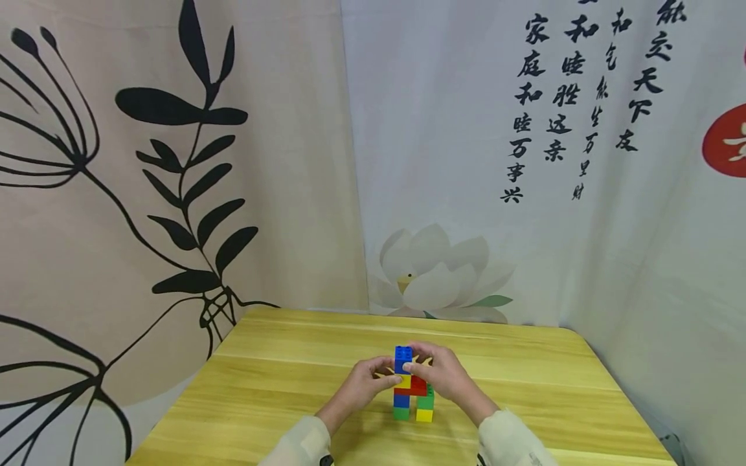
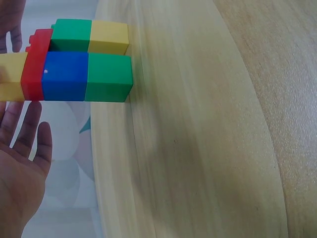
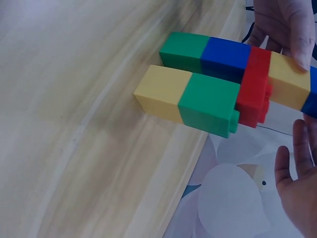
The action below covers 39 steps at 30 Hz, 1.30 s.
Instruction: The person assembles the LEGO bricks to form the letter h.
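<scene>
A structure of toy building bricks stands upright on the wooden table. Its left column has a green brick (image 2: 109, 78), a blue brick (image 2: 65, 76), a wider red brick (image 3: 254, 89), a yellow brick (image 3: 289, 79) and a blue top (image 1: 403, 359). Under the red brick's other side stand another green brick (image 3: 208, 104) and a yellow brick (image 3: 163, 93). With thumb and fingers, my left hand (image 1: 368, 383) holds the upper yellow brick from the left. My right hand (image 1: 444, 374) grips the blue top from the right, thumb in front.
The light wooden table (image 1: 280, 362) extends around the structure on all sides. A printed cloth curtain (image 1: 291, 162) with plants, a lotus and dark writing hangs behind it. Pale sleeves (image 1: 513, 440) cover both forearms.
</scene>
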Available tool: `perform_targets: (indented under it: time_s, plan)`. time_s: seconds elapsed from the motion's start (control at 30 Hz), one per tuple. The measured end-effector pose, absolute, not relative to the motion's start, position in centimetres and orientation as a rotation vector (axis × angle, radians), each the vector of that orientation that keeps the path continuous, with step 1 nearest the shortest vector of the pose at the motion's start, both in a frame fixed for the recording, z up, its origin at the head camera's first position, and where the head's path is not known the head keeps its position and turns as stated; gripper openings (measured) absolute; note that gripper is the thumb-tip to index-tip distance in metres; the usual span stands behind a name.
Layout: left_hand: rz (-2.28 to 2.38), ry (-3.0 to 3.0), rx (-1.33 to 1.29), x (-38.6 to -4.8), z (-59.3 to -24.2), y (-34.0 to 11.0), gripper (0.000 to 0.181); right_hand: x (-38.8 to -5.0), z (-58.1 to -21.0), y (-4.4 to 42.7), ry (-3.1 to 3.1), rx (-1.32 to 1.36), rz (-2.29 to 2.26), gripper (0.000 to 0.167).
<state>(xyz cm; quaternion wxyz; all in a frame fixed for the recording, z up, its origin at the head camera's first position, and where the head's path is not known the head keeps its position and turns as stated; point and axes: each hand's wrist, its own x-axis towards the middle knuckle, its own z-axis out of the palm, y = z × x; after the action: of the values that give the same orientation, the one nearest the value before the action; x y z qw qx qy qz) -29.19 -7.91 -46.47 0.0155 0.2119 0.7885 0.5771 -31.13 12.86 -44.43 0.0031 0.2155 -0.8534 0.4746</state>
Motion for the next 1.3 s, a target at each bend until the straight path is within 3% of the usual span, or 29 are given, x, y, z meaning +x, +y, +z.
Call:
perform_targets:
  time_s: [0.43, 0.9, 1.3]
  plan:
    - [1.772, 2.473, 0.631, -31.7, -49.7, -7.8, 0.022, -31.4, -45.1, 13.0, -2.620, 0.692, 1.520, 0.031]
    - [1.773, 2.473, 0.618, -31.5, -50.1, -8.2, 0.027, -31.1, -45.5, 12.7, -2.606, 0.709, 1.512, 0.028]
    - [1.740, 2.483, 0.604, -31.5, -50.5, -8.5, 0.034, -30.8, -45.7, 12.6, -2.589, 0.591, 1.589, 0.050]
